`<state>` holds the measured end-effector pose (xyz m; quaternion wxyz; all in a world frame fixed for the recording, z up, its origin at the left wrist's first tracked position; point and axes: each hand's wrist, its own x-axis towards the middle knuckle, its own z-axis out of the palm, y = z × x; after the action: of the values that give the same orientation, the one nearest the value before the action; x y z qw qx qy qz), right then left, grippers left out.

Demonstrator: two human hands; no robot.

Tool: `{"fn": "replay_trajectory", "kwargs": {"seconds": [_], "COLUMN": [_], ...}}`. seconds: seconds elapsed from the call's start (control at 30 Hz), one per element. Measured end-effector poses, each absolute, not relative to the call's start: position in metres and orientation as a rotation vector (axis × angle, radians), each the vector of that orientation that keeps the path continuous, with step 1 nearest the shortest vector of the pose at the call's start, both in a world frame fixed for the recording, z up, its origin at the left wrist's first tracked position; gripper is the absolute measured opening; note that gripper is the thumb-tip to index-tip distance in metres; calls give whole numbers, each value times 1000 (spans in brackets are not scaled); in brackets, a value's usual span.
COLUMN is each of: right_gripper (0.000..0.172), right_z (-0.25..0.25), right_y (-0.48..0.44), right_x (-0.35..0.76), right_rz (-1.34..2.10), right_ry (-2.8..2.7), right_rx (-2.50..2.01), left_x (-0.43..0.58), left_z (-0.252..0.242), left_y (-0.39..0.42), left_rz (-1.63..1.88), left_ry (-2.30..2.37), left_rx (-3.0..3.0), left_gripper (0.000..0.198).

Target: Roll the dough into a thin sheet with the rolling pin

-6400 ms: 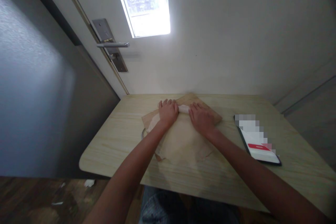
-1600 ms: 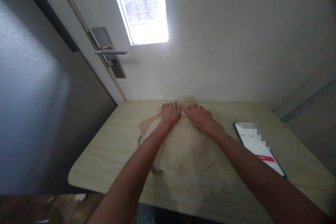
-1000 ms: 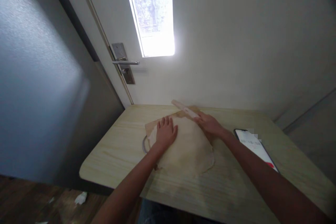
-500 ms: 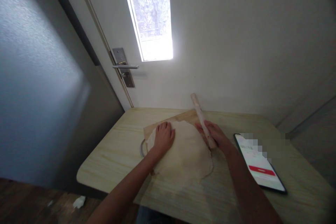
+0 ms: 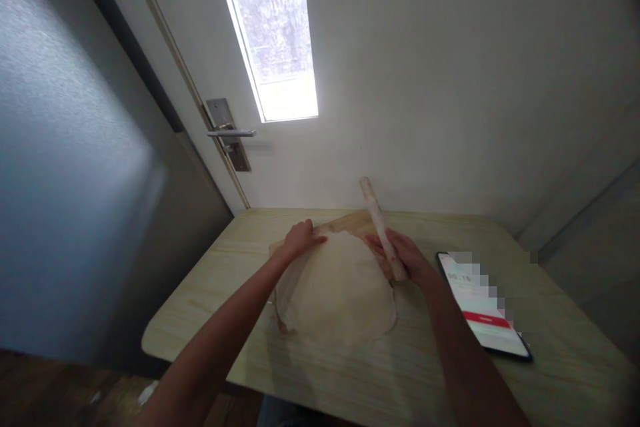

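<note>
A thin, pale sheet of rolled dough (image 5: 340,293) covers most of a wooden cutting board (image 5: 357,221), its near edge hanging toward the table's front. My left hand (image 5: 300,239) is at the board's far left edge, thumb over the top beside the dough and fingers curled past the rim, partly hidden. In my right hand (image 5: 406,257) is a flour-dusted wooden rolling pin (image 5: 376,213), gripped near its lower end and tilted up and away. Some right fingertips reach past the pin to the dough's right edge.
Everything stands on a light wood-grain table (image 5: 200,293). To the right lies a phone (image 5: 487,320) with a lit screen. Behind the table rises a white door (image 5: 425,113) with a metal handle (image 5: 233,133) and a bright window pane (image 5: 280,33). White scraps (image 5: 147,392) lie on the floor.
My left hand has left its flat position on the dough and moved to the board's far edge, fingers now curled over. The right hand keeps the rolling pin almost in place. The view has shifted slightly.
</note>
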<state>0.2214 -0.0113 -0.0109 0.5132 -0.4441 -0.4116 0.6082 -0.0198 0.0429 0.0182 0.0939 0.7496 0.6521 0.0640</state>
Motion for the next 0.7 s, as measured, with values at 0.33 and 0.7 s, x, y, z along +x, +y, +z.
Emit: {"fn": "replay_trajectory", "kwargs": {"seconds": [0.33,0.7], "right_gripper": [25,20], "right_z": [-13,-14], "right_y": [-11,-10], "right_x": [223,221], "right_rz": [1445,1446], "right_ry": [-1039,-1004], "right_rx": [-1043,-1010], "left_x": [-44,-26], "left_z": [37,60], "left_y": [41,23], "left_rz": [252,182], "left_ry": [1403,1435], "left_rx": [1972,2311], "left_gripper": [33,28]}}
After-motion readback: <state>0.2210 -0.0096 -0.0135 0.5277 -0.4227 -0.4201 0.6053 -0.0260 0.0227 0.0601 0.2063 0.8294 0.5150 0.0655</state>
